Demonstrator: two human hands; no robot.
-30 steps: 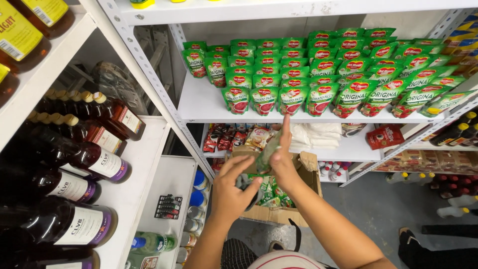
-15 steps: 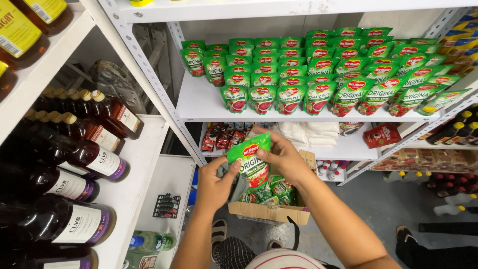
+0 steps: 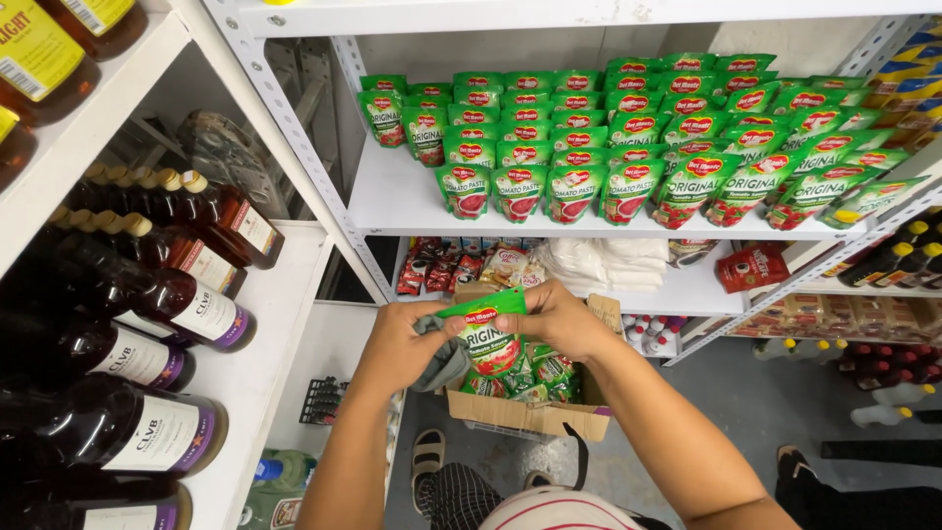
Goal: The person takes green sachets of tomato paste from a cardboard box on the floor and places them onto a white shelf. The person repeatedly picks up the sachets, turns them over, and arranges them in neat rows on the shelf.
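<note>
Green sauce pouch (image 3: 488,334) upright, long axis vertical, above open cardboard box (image 3: 530,410). Right hand (image 3: 554,319) closed on top corner; left hand (image 3: 407,345) presses grey cloth (image 3: 442,358) against its left edge.

White shelf (image 3: 412,201) under green pouches (image 3: 628,137)
</note>
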